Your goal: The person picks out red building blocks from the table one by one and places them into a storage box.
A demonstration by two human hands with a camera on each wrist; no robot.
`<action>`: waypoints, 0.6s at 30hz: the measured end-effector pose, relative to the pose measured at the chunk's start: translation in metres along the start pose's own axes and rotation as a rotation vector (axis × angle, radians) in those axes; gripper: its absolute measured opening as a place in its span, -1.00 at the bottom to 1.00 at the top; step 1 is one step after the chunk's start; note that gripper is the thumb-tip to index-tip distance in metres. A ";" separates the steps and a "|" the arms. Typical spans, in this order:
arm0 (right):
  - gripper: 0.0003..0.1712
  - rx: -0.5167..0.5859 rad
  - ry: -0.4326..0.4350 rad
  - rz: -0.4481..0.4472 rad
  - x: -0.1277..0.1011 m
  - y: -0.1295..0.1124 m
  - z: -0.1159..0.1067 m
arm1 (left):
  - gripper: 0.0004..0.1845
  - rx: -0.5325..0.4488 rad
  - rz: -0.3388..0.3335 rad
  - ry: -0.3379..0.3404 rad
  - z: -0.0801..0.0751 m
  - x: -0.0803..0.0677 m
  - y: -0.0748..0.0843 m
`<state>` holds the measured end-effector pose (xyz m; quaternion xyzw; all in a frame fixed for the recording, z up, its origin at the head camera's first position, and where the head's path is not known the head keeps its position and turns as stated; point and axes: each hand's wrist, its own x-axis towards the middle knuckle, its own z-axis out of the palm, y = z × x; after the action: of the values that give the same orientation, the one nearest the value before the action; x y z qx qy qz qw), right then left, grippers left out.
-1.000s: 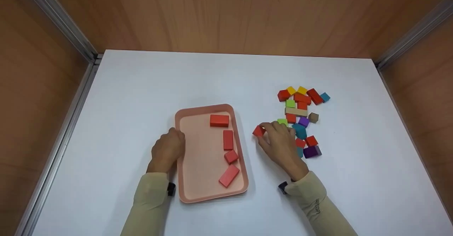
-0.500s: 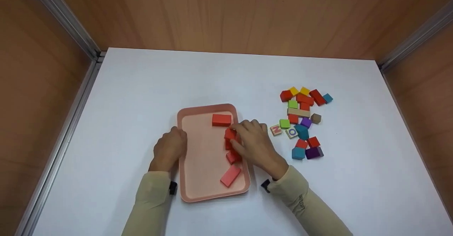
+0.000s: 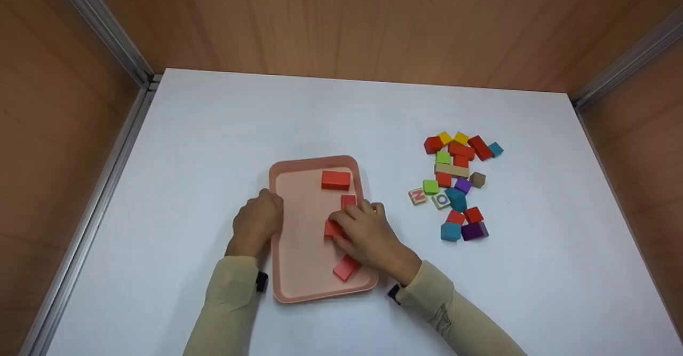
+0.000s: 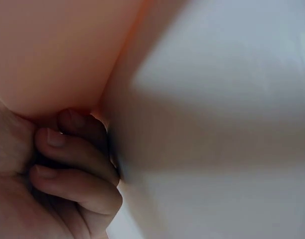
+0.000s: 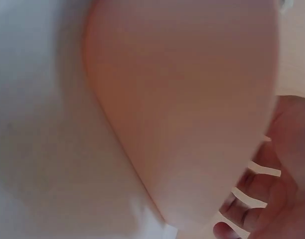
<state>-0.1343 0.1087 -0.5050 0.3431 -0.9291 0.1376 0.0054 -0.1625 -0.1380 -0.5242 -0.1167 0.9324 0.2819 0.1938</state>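
On the white table (image 3: 341, 110), the pink tray (image 3: 299, 228) is sitting at lower centre, with the loose block pile (image 3: 456, 185) well apart at centre right. The left hand (image 3: 255, 227), fingers curled, is steadying the tray's left rim. The right hand (image 3: 368, 233) is pinching a red block (image 3: 332, 229) over the tray's middle, among other red blocks (image 3: 335, 180). Placing looks underway; next, release it flat on bare tray.
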 end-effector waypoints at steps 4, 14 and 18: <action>-0.64 -0.011 -0.041 0.006 0.000 -0.002 0.003 | -0.47 -0.002 -0.001 0.004 0.000 0.001 0.000; -0.64 -0.055 -0.068 0.004 -0.002 -0.005 0.007 | -0.50 -0.022 0.016 0.026 0.000 -0.003 0.000; -0.61 -0.075 -0.074 0.005 -0.003 -0.005 0.008 | -0.51 -0.016 0.025 0.030 0.000 -0.003 -0.001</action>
<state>-0.1281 0.1044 -0.5116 0.3450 -0.9341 0.0901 -0.0165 -0.1593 -0.1381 -0.5233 -0.1109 0.9343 0.2899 0.1756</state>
